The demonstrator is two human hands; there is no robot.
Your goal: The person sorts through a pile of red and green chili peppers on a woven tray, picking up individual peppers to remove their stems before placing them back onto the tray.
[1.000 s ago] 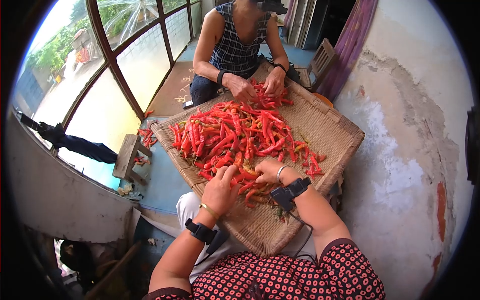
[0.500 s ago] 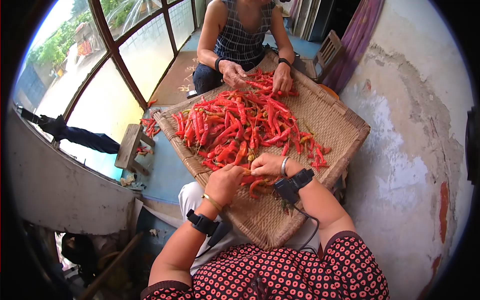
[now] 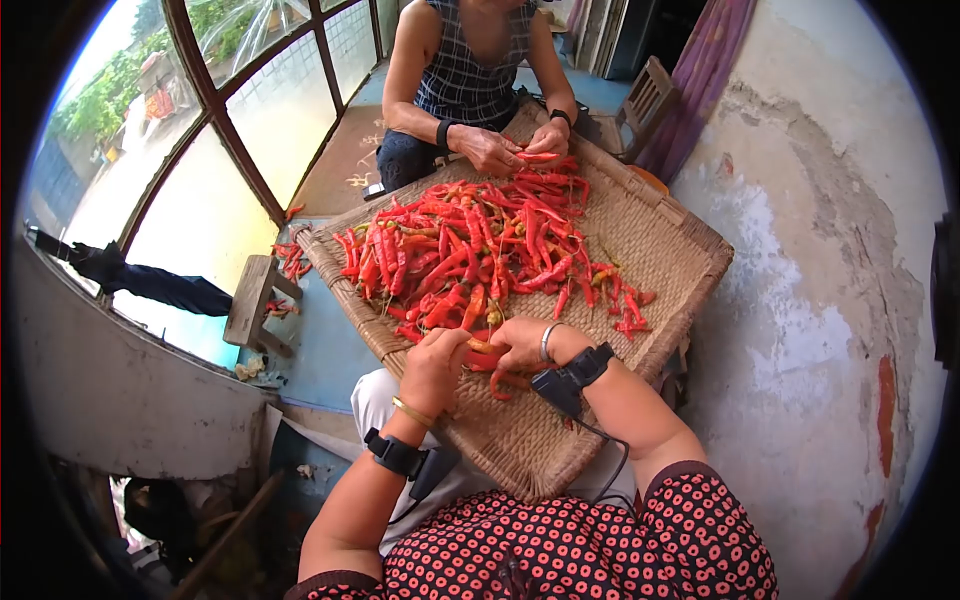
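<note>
My left hand is closed at the near edge of a heap of red chili peppers. Between it and my right hand stretches an orange-red chili pepper; the fingers of both hands are pinched at its ends. My fingertips partly hide those ends. The heap lies on a large woven tray with a raised rim. A curled reddish pepper rests on the weave just below my right hand.
Across the tray, a co-worker's hands handle peppers at the far end. A small wooden stool stands left, with peppers on the floor beside it. A folded umbrella lies by the window. The plastered wall rises at right.
My hands stay close together around the orange-red pepper, which now shows more plainly between them. The co-worker's hands have come together over a pepper. The whole view has shifted slightly.
</note>
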